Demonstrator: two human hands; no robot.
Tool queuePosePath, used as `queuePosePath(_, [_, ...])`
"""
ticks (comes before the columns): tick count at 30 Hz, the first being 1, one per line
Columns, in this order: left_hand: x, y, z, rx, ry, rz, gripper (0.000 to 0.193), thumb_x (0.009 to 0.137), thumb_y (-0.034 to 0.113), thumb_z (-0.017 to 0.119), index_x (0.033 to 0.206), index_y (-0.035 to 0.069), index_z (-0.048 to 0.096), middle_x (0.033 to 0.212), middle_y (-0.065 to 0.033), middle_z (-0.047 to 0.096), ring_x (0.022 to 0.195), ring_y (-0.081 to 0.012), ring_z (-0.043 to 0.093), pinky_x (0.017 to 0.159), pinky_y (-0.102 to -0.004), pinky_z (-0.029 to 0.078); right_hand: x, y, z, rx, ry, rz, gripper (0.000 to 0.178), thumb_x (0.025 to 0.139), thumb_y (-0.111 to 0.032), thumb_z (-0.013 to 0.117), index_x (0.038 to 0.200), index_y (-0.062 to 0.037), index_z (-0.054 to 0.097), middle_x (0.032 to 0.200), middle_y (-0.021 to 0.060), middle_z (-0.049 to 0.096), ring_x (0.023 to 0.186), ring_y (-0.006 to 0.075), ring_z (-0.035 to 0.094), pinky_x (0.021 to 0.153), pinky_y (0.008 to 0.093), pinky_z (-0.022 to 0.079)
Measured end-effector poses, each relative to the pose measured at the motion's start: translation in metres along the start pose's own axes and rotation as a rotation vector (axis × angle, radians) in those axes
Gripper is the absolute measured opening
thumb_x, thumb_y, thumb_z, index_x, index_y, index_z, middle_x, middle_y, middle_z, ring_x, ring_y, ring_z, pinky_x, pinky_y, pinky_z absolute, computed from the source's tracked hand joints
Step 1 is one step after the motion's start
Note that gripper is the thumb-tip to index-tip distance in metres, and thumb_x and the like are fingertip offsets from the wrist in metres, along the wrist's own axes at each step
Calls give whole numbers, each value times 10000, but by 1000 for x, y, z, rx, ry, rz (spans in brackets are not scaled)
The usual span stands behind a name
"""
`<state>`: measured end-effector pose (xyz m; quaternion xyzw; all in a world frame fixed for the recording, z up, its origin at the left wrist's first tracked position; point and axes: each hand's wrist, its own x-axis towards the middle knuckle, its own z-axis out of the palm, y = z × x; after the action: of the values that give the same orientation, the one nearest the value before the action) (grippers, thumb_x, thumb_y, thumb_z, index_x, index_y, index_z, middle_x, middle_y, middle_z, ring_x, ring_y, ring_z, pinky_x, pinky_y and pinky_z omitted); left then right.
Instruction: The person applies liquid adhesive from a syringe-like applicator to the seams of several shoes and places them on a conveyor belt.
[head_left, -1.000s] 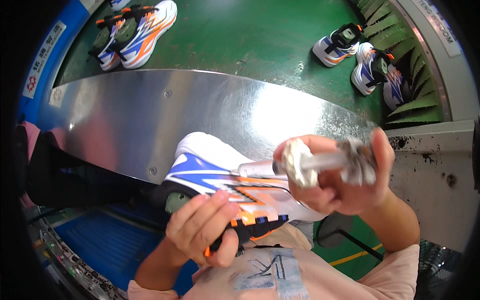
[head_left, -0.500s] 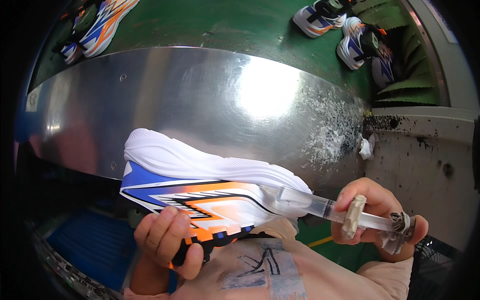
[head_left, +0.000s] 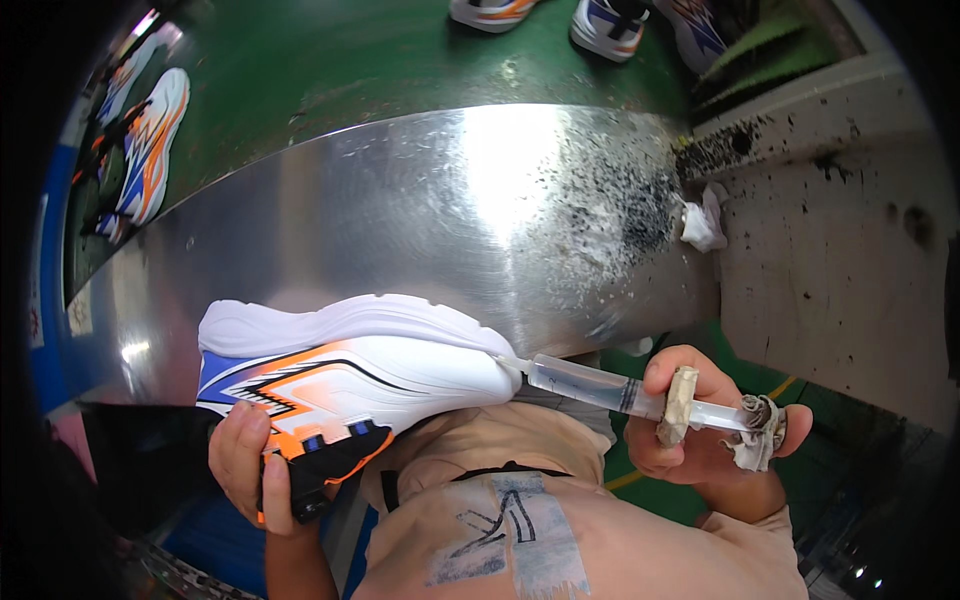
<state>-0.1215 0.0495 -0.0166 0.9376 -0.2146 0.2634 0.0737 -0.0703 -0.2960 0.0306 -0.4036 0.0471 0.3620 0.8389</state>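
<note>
My left hand (head_left: 250, 465) is closed round the black-and-orange collar side of a sneaker (head_left: 400, 375). The shoe lies on its side in the air, its thick white sole facing away from me and its toe pointing right. Blue, orange and white panels cover its upper. A clear plastic syringe (head_left: 590, 385) is gripped in my right hand (head_left: 690, 420), with the thumb behind the plunger and fingers round the barrel's wrapped flange. Its tip touches the seam between sole and upper near the toe. Clear liquid seems to fill part of the barrel.
A shiny metal ledge (head_left: 330, 210) spans the front, spotted with white and black residue at its right. Crumpled white tissue (head_left: 703, 222) sits by the stained grey panel (head_left: 830, 240). Beyond, the green surface (head_left: 370, 60) carries similar shoes (head_left: 155, 150) at left and more at upper right.
The shoe has shifted left and turned, showing more of its toe. The syringe tip has moved along the seam round toward the toe's front. My view has swung right.
</note>
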Motion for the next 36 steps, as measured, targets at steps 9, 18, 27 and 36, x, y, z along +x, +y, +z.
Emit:
queuePosePath(9, [37, 2, 4, -78, -1, -26, 759, 662, 211, 870, 1230, 56, 392, 1183, -208, 568, 1064, -359, 584, 942, -479, 467, -6, 19, 2, 247, -25, -143, 1306, 523, -786, 713, 1348, 113, 245, 1049, 92, 478, 826, 79, 442, 720, 202, 365])
queuePosePath(18, [87, -17, 15, -254, -107, -80, 748, 537, 300, 904, 1136, 34, 544, 1069, -159, 640, 961, -328, 621, 875, -413, 467, 13, 52, -9, 74, -140, -373, 1249, 597, -696, 763, 1387, 90, 198, 1225, 125, 456, 1109, 164, 482, 960, 286, 378])
queuePosePath(27, [161, -46, 26, -609, -522, -439, 698, 427, 47, 889, 1018, 5, 520, 846, -66, 632, 780, -140, 655, 717, -246, 539, 24, 59, -16, -160, -171, -465, 1189, 607, -630, 791, 1376, 78, 224, 1181, 138, 493, 1037, 176, 542, 872, 275, 464])
queuePosePath(36, [186, -65, 41, -705, -639, -460, 669, 425, 47, 863, 997, 6, 517, 822, -66, 627, 708, -127, 638, 646, -233, 526, 22, 68, -23, -328, -202, -550, 1189, 581, -647, 800, 1323, 120, 275, 1092, 180, 572, 925, 199, 585, 830, 293, 487])
